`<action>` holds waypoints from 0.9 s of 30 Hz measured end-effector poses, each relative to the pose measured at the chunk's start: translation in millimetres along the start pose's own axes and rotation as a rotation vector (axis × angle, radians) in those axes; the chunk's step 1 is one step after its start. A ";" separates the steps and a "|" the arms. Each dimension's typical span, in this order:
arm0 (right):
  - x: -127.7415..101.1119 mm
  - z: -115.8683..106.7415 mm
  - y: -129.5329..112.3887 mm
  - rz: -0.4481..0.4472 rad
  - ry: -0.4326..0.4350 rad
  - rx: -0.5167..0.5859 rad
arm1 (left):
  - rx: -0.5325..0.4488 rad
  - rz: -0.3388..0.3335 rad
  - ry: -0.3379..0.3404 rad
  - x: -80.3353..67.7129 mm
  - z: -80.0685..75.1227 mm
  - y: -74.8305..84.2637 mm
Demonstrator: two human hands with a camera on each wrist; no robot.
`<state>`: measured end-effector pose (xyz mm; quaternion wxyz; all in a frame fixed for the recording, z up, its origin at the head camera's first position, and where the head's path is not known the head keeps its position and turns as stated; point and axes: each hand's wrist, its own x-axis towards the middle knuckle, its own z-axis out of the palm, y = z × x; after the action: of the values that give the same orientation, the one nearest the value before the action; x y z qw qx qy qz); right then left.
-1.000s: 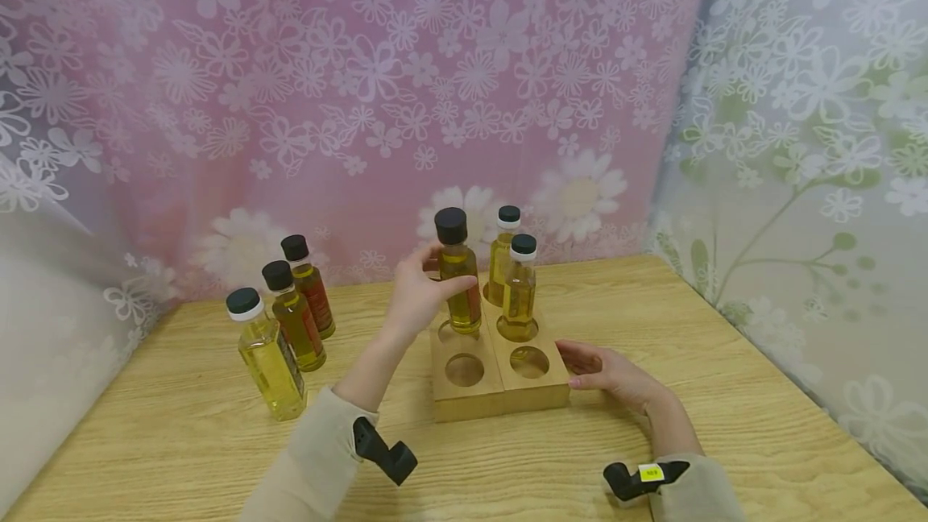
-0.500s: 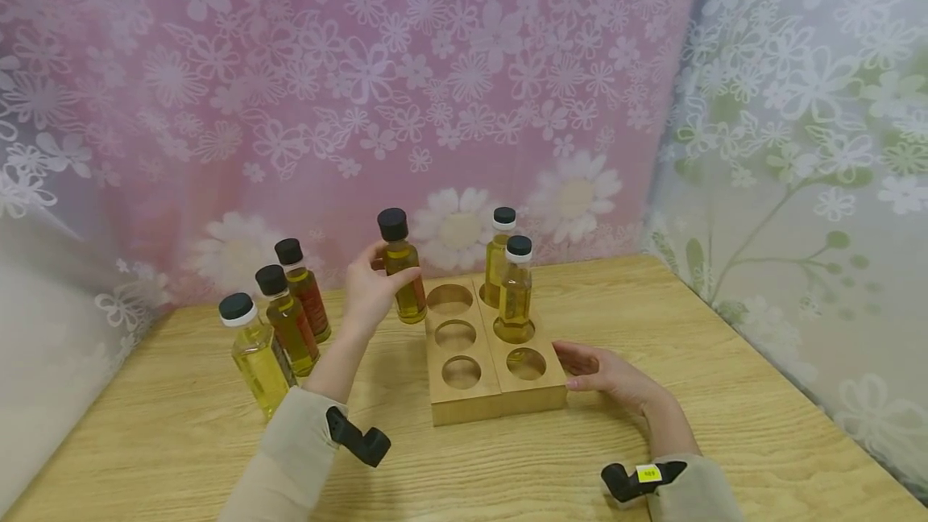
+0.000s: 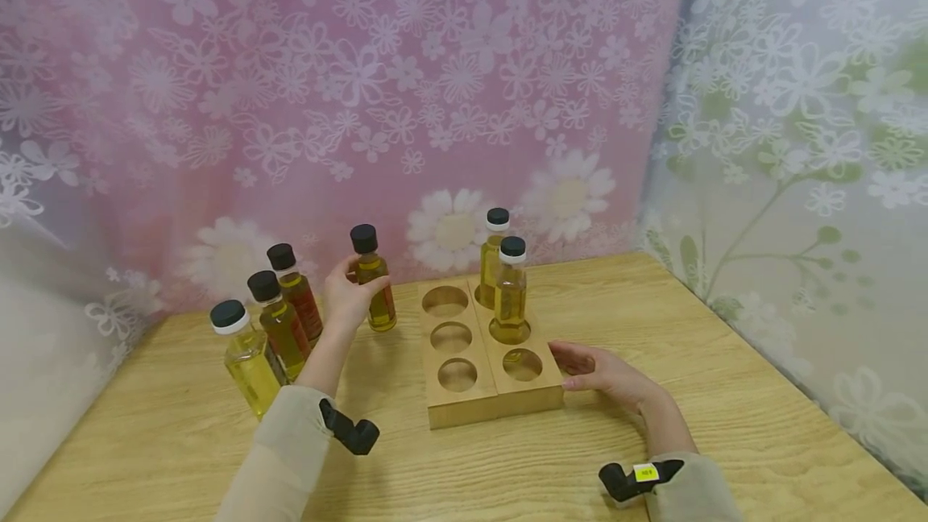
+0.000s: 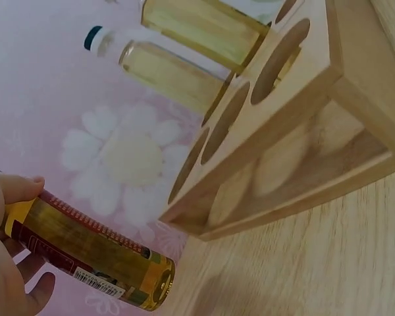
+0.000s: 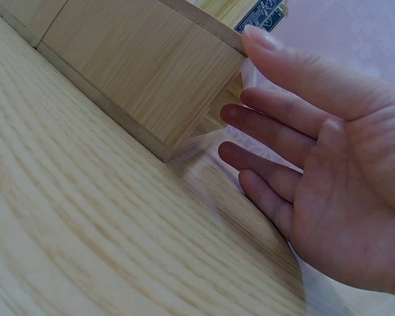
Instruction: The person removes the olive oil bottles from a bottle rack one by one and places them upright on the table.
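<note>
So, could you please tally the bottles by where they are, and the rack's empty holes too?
Bottles in the rack: 2
Bottles on the table: 3
Bottle in the left hand: 1
Empty holes: 4
Total: 6 bottles

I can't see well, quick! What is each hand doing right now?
Left hand: grips a black-capped oil bottle beside the wooden rack.
Right hand: open, holding nothing, fingers straight against the rack's right side.
</note>
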<state>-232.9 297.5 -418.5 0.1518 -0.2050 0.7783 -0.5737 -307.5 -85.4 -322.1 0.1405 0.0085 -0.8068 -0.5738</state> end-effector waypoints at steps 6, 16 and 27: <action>0.0 0.6 -1.0 0.001 0.006 0.002 | -0.004 -0.004 0.048 6.8 0.0 -13.4; 0.0 -0.1 -0.5 -0.026 -0.001 -0.035 | 0.009 0.000 0.092 15.7 -0.8 -24.2; -1.6 1.1 -1.3 -0.016 -0.003 -0.015 | 0.040 -0.029 0.137 19.2 0.0 -36.0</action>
<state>-230.8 297.1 -417.6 0.1468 -0.2131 0.7808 -0.5686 -331.2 -101.0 -351.3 0.1869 0.0622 -0.8065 -0.5575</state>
